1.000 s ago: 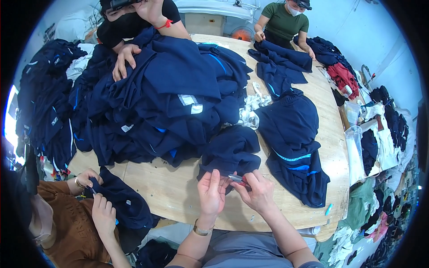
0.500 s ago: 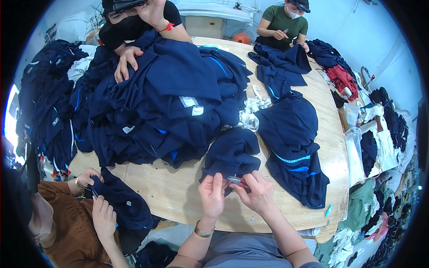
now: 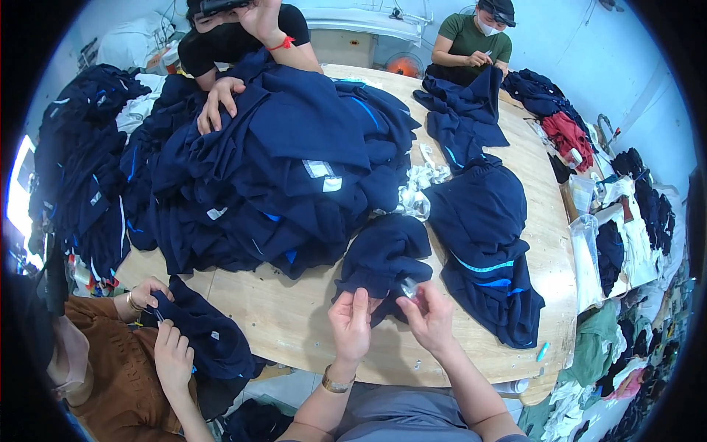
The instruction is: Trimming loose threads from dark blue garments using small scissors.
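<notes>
My left hand (image 3: 349, 324) pinches the near edge of a dark navy garment (image 3: 387, 247) between thumb and fingers. The garment lies bunched on the table just beyond my hands. In my right hand (image 3: 429, 317) is a pair of small thread snips (image 3: 409, 288), its metal blades blurred and pointing toward the cloth. The fingers are closed round the handle and hide most of it. The blades are a little to the right of my left fingertips, beside the garment's edge.
A large heap of navy garments (image 3: 272, 169) fills the table's left and middle. More navy garments (image 3: 479, 214) lie right, beside white scraps (image 3: 423, 180). A light-blue pen-like item (image 3: 543, 351) lies near the right edge. Co-workers sit at left (image 3: 125, 368), far left (image 3: 294, 26) and far right (image 3: 471, 48).
The thread snips and my right hand have shifted slightly right, away from my left fingertips. My left hand still pinches the garment. The whole view has shifted slightly.
</notes>
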Demonstrator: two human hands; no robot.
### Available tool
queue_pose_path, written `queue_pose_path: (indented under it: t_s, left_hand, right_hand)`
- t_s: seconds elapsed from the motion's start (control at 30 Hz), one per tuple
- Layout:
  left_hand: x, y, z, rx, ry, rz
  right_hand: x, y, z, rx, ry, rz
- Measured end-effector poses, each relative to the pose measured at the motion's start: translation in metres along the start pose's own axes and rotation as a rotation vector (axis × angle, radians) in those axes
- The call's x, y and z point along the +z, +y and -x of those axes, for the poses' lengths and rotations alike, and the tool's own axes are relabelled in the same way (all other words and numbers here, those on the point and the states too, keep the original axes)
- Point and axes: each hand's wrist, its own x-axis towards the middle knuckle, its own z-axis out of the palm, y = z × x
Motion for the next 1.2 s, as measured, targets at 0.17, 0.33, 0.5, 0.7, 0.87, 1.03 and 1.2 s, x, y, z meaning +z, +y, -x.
queue_pose_path:
  t_s: [0.17, 0.33, 0.5, 0.7, 0.87, 1.03, 1.2]
  left_hand:
    - [-0.004, -0.003, -0.002, -0.012, -0.037, 0.004]
    - [-0.002, -0.005, 0.010, -0.004, 0.048, -0.215]
    - [0.005, -0.027, 0.017, 0.117, 0.085, -0.353]
    - [0.007, -0.019, 0.017, 0.212, 0.034, -0.587]
    - [0.018, -0.004, 0.010, 0.364, 0.015, -0.684]
    - [0.014, -0.001, 0.014, 0.292, -0.008, -0.692]
    - [0.014, -0.001, 0.017, 0.264, -0.046, -0.719]
  right_hand:
    - [0.002, -0.008, -0.010, 0.181, 0.048, -0.407]
    - [0.008, -0.026, -0.011, 0.226, 0.028, -0.281]
    - [0.009, -0.010, -0.001, 0.327, 0.054, -0.324]
    - [0.015, 0.006, -0.003, 0.278, 0.065, -0.327]
    - [0.015, 0.007, -0.010, 0.274, 0.091, -0.321]
    - [0.012, 0.006, -0.010, 0.266, 0.073, -0.248]
    - [0.012, 0.009, -0.005, 0.225, 0.119, -0.282]
